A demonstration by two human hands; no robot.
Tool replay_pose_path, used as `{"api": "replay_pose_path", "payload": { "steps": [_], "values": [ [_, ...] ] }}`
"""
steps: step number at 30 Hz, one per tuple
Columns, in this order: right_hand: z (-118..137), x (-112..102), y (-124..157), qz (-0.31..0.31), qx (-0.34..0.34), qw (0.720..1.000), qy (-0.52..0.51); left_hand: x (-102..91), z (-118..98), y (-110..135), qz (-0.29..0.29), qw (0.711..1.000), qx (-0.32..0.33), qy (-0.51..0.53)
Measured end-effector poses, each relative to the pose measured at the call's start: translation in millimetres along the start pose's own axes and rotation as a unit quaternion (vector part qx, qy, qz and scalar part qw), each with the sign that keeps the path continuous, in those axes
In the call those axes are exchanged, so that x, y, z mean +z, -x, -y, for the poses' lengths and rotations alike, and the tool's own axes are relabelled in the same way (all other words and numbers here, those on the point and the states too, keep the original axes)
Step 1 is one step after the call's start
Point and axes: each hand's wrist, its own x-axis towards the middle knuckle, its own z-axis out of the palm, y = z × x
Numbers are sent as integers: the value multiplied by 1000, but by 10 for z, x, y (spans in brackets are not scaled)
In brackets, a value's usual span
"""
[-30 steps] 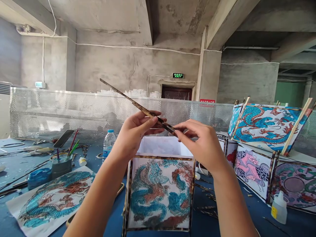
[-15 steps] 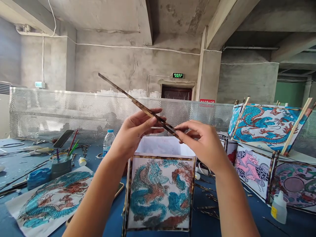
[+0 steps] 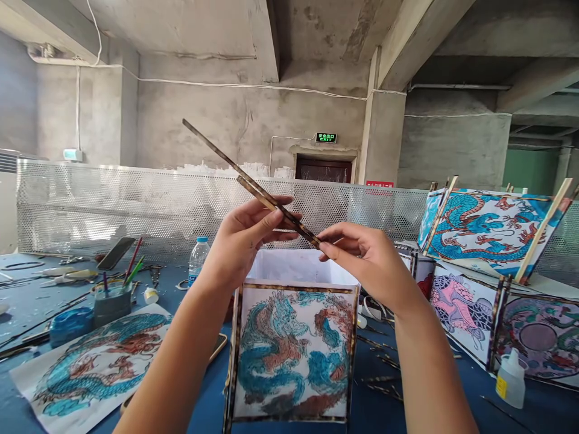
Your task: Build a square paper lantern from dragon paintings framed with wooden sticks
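Two thin, dark-mottled wooden sticks [image 3: 259, 191], one longer than the other, are held slanting in the air, nearly side by side. My left hand [image 3: 253, 235] pinches them around their middle between thumb and fingers. At their lower right ends, the thumb and fingertips of my right hand [image 3: 362, 250] close on the sticks. Just below my hands stands a box-shaped paper lantern [image 3: 296, 355], framed with similar dark sticks. Its front panel carries a blue and brown dragon painting, and its top is open.
On the left lie a dragon painting [image 3: 99, 367], a brush cup [image 3: 112, 304], a blue jar [image 3: 71, 327] and a water bottle [image 3: 199, 259]. Loose sticks [image 3: 382, 380] are right of the lantern. Farther right stand painted lantern panels [image 3: 488, 229] and a glue bottle [image 3: 511, 380]. Perforated metal partition [image 3: 113, 211] behind.
The two sticks were crossed at an angle before; now they lie closer to parallel, their lower ends together at my right fingertips. My left hand has shifted slightly left.
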Motion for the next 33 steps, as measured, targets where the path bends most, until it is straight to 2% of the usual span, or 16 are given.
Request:
{"api": "replay_pose_path", "payload": {
  "steps": [12,24,33],
  "values": [
    [-4,48,-9,-89,-47,989,107,13,44,-12,-48,998,2,-32],
    [-34,46,-12,-30,2,1000,6,22,37,-8,-54,998,-1,-23],
    [-61,-3,-19,10,5,999,-39,39,7,8,-99,994,37,-21]
  ]
}}
